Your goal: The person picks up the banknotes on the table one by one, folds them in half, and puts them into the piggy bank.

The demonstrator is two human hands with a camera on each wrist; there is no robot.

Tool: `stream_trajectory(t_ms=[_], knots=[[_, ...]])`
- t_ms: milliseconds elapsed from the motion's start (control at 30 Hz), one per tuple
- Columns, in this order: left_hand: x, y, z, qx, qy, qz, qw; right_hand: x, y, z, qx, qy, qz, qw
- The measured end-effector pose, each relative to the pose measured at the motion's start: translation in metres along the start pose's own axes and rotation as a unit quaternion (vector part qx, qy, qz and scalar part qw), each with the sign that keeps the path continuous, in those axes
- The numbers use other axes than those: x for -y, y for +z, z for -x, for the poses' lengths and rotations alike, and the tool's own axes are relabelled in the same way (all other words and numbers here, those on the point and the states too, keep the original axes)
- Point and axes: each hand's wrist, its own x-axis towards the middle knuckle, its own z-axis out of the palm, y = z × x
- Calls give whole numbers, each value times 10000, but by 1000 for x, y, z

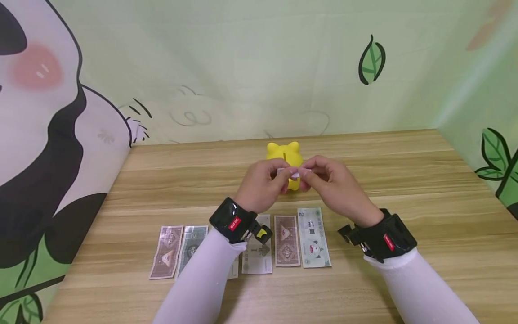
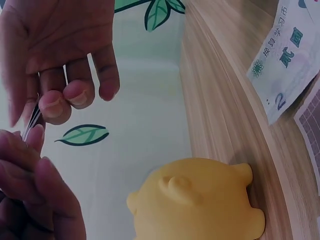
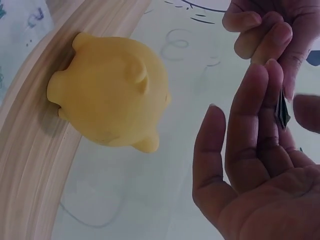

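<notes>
Both hands meet over a yellow piggy bank (image 1: 294, 155), which stands at the back of the table with a dark slot in its top. Between them is a small, narrow folded banknote (image 1: 296, 174), its edge showing dark in the right wrist view. My left hand (image 1: 262, 185) pinches one end between thumb and fingers. The other end is at the thumb and fingertips of my right hand (image 1: 337, 188), whose other fingers are loosely bent. From the side, the piggy bank (image 3: 112, 92) appears below the hands, its snout and feet visible.
A row of play banknotes lies on the wooden table (image 1: 404, 189) in front: brown (image 1: 167, 252), dark green (image 1: 191, 240), grey (image 1: 262, 261), brown (image 1: 287, 243) and pale green (image 1: 314, 238). The left forearm hides part of the row. A panda-print cloth (image 1: 243, 67) stands behind the table.
</notes>
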Motion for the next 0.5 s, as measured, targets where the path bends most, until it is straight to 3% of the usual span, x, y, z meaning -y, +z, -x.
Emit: stream_trajectory(t_ms=[233, 500], knots=[[-1, 0, 1, 66, 151, 21, 9999, 0, 1, 3, 2, -96, -91, 9999], [-1, 0, 0, 513, -194, 872, 9947, 2, 3, 4, -388, -185, 240, 9988]])
